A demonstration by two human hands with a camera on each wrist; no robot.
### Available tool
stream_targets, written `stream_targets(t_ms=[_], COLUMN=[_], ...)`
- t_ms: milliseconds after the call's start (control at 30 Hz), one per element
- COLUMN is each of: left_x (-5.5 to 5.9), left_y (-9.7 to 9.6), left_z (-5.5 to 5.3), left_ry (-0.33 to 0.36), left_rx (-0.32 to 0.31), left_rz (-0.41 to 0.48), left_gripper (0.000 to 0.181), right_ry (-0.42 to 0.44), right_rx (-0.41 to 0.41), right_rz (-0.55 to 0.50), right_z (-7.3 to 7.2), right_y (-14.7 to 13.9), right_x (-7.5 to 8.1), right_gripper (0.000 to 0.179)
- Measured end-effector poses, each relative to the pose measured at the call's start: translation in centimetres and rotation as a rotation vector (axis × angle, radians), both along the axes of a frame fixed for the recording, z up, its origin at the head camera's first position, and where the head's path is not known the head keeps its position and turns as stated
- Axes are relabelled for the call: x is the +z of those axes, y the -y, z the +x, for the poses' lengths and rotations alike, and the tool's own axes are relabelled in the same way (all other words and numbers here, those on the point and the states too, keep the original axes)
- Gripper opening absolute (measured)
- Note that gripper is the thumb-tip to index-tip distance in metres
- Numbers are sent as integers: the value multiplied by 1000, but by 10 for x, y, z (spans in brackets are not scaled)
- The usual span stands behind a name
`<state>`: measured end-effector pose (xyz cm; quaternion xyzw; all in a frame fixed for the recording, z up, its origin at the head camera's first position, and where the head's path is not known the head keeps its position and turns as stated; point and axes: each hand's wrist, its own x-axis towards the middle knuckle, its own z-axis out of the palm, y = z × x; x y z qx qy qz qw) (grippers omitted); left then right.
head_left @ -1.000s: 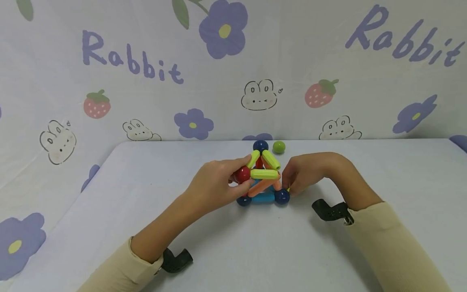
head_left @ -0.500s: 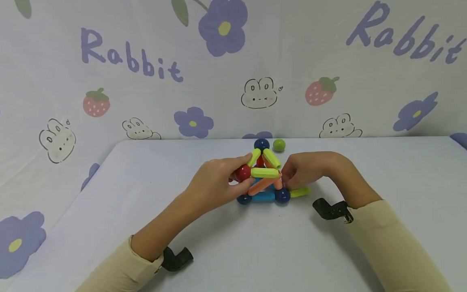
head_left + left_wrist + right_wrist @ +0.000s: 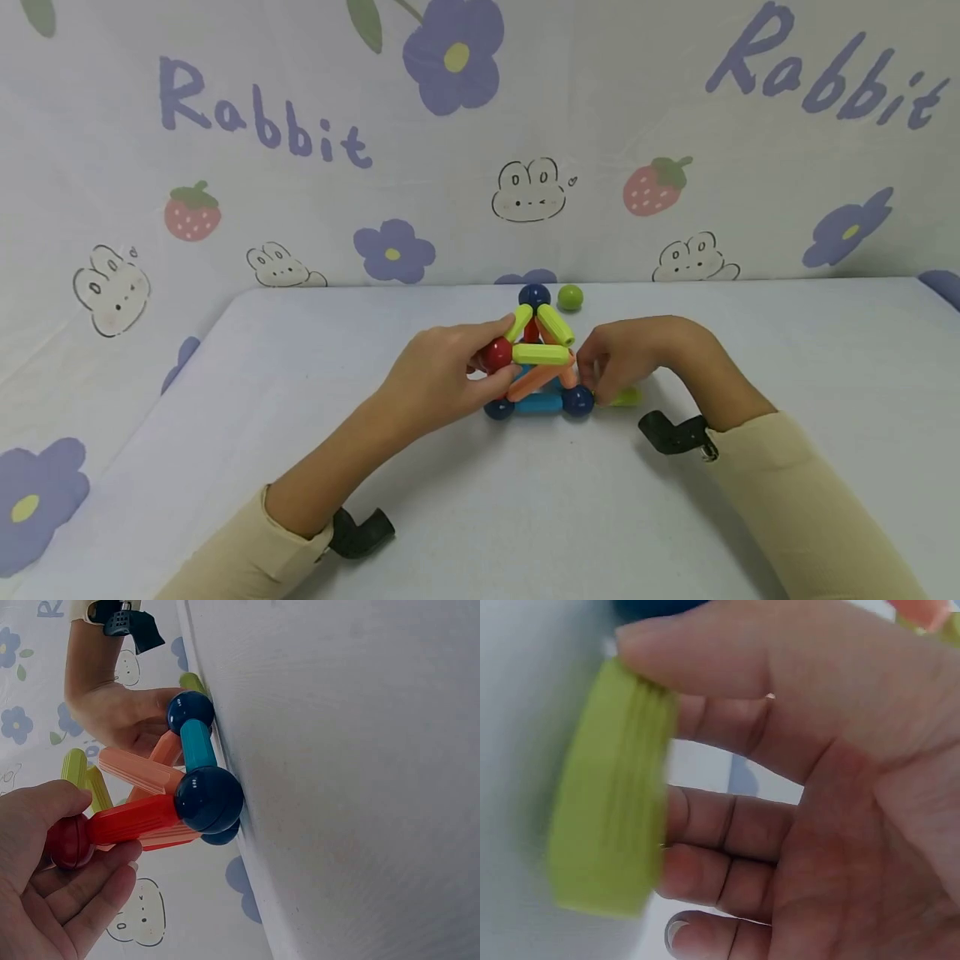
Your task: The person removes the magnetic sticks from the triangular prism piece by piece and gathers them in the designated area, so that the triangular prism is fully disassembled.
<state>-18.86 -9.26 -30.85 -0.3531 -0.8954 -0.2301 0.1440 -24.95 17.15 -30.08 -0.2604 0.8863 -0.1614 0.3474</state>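
Observation:
A built frame of magnetic sticks and balls stands on the table in the middle of the head view. My left hand [image 3: 427,375] holds its red ball [image 3: 497,355] between thumb and fingers. A red stick [image 3: 135,819] runs from that ball to a dark blue ball [image 3: 208,799]. At the frame's lower right corner, my right hand [image 3: 630,354] pinches a yellow-green stick [image 3: 611,802], low over the table, with the thumb near its inner end. That end lies right at the corner's dark blue ball [image 3: 578,402]. Orange sticks [image 3: 534,382] slant across the frame.
A loose green ball [image 3: 570,297] lies behind the frame, near the table's back edge. The white table [image 3: 480,517] stretches in front of both arms. Behind it hangs a patterned cloth [image 3: 450,167]. Each wrist carries a black camera mount [image 3: 672,433].
The right fingers have shifted from behind the corner ball onto the yellow-green stick, covering its inner end. My left hand keeps its hold on the red ball.

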Motion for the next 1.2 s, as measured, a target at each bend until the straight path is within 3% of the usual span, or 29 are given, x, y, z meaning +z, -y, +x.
stream_targets(t_ms=[233, 467, 733, 900, 1200], left_x=[1, 1, 2, 2, 2], left_y=[1, 1, 0, 0, 0], left_z=[0, 0, 1, 1, 1], left_ry=[4, -1, -7, -1, 0], left_rx=[4, -3, 1, 1, 8], left_rz=[-14, -4, -15, -24, -13], left_gripper=[54, 53, 54, 54, 55], right_ry=[-164, -399, -384, -359, -459], right_rx=[-74, -136, -205, -200, -197], right_rz=[68, -13, 11, 4, -25], right_z=[-6, -17, -20, -21, -26], right_y=[-7, -19, -41, -50, -45], right_x=[2, -6, -3, -4, -11], right_gripper=[11, 16, 18, 14, 8])
